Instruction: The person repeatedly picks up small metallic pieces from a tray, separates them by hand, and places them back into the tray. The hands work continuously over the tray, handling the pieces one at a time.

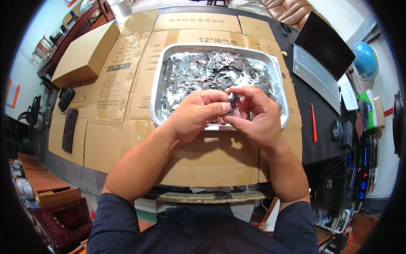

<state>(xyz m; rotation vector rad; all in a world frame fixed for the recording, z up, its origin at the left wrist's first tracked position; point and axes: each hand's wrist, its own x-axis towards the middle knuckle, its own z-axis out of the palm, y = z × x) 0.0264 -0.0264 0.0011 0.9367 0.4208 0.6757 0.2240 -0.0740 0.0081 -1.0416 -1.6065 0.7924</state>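
Note:
A small dark, thin piece (232,101) is pinched upright between the fingertips of both hands; its exact kind is too small to make out. My left hand (198,113) has its thumb and fingers closed on one side of it. From the other side my right hand (259,116) grips it, thumb below and fingers curled. Both hands are above the near edge of a silver metal tray (156,99). A heap of thin dark, grey and whitish scraps (215,67) fills much of that tray. Part of its near side is hidden behind my hands.
Flattened cardboard (198,165) covers the table under the tray. Leftward are a brown box (86,55), a black phone (70,130) and a dark case (66,99). To the right are an open laptop (315,70), a red pen (314,122) and a blue globe (365,60).

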